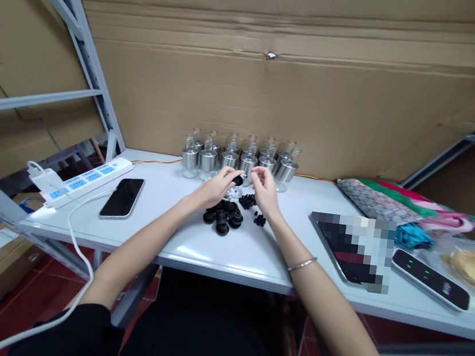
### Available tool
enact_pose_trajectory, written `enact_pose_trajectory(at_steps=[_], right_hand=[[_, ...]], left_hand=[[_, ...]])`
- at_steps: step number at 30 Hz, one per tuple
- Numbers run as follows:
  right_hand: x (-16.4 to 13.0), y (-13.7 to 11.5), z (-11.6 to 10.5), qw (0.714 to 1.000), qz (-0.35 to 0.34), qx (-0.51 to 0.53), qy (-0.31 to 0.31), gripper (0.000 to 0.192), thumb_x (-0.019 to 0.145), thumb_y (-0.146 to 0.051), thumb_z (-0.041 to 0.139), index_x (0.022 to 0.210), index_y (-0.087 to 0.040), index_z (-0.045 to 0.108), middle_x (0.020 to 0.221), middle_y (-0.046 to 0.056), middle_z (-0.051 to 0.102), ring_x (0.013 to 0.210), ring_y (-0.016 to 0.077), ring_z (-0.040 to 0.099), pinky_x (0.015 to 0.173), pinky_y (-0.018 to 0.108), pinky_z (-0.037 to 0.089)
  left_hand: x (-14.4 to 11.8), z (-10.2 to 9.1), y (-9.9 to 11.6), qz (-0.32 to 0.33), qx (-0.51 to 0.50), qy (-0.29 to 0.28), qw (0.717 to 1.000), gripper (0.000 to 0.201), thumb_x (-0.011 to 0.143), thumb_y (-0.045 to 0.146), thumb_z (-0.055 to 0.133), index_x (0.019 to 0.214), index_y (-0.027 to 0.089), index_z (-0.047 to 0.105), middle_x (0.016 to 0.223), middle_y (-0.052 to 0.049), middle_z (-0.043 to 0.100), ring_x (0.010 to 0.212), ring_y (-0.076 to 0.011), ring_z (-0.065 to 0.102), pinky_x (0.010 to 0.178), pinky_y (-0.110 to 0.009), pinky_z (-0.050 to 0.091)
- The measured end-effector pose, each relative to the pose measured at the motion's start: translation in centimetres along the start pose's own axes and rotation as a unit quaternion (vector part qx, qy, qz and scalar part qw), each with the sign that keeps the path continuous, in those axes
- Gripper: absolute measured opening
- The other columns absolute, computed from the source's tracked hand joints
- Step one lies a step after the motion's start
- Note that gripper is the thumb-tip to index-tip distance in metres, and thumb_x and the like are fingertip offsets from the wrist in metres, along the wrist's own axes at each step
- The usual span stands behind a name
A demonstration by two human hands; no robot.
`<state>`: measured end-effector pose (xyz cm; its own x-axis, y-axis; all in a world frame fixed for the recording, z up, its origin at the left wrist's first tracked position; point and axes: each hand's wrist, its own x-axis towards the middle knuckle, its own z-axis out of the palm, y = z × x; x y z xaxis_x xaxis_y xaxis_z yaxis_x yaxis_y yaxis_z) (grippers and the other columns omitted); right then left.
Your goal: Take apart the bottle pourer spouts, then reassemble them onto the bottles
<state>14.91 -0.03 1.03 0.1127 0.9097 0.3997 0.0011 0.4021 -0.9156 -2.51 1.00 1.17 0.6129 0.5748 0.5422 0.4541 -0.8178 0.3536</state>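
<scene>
Left hand (218, 187) is pinching a black cap (238, 181), just in front of the glass bottles (208, 161); right hand (265, 189) is curling beside it, can't tell if gripping. Cap's probably feeling light, stiff; rim's offering best hold.

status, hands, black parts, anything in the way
Left hand at black piece, right hand alongside; grips unclear. Black parts loosely heaped. Bottles just beyond hands.

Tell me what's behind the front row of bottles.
A second row of similar bottles, then the cardboard. The front bottles hide most of the second row's lower parts.
</scene>
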Motion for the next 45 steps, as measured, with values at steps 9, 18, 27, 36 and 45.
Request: enact_pose_trajectory(at_steps=[9,18,27,36,45], right_hand=[[-0.4,0.6,0.3,0.989,-0.001,-0.049,-0.14,0.027,0.067,-0.035,0.067,0.088,-0.02,0.059,0.082,0.002,0.062,0.072,0.0155,0.061,0.069,0.031,0.051],[-0.6,-0.1,0.6,0.993,0.036,-0.013,-0.113,0.024,0.064,-0.025,0.064,0.087,-0.02,0.058,0.08,0.0,0.061,0.066,0.0148,0.065,0.07,0.032,0.055],[-0.7,0.4,0.6,0.989,0.047,0.008,-0.141,0.024,0.059,-0.021,0.066,0.081,-0.02,0.056,0.071,-0.002,0.065,0.064,0.0135,0.064,0.066,0.03,0.055],[-1.2,-0.3,0.8,0.978,0.07,-0.002,-0.195,0.023,0.062,-0.021,0.062,0.084,-0.019,0.059,0.064,-0.002,0.068,0.064,0.0165,0.068,0.066,0.031,0.056],[-1.5,-0.5,0.7,0.975,0.054,-0.034,-0.211,0.02,0.063,-0.021,0.064,0.079,-0.02,0.052,0.056,-0.002,0.067,0.058,0.0175,0.068,0.054,0.026,0.052]], left_hand=[[0.0,-0.1,-1.5,0.009,-0.002,0.011,1.0,0.04,0.094,0.037,0.036,0.129,0.017,0.039,0.105,-0.009,0.053,0.097,-0.0182,0.054,0.088,-0.032,0.045],[-0.2,-0.9,-0.2,-0.059,0.023,-0.01,0.998,0.029,0.088,0.038,0.042,0.104,0.015,0.051,0.091,-0.005,0.056,0.081,-0.0172,0.054,0.075,-0.03,0.042],[0.0,-1.0,0.0,-0.095,-0.014,-0.054,0.994,0.023,0.083,0.035,0.042,0.072,0.016,0.047,0.065,0.002,0.047,0.061,-0.012,0.043,0.058,-0.024,0.031],[-0.1,-0.9,-0.3,-0.114,-0.023,-0.066,0.991,0.025,0.076,0.036,0.044,0.068,0.014,0.053,0.059,0.003,0.046,0.056,-0.0103,0.039,0.055,-0.023,0.027],[-0.2,-0.9,-0.3,-0.106,-0.078,-0.107,0.986,0.029,0.073,0.034,0.04,0.068,0.013,0.059,0.056,0.004,0.044,0.054,-0.0091,0.036,0.053,-0.022,0.026]])
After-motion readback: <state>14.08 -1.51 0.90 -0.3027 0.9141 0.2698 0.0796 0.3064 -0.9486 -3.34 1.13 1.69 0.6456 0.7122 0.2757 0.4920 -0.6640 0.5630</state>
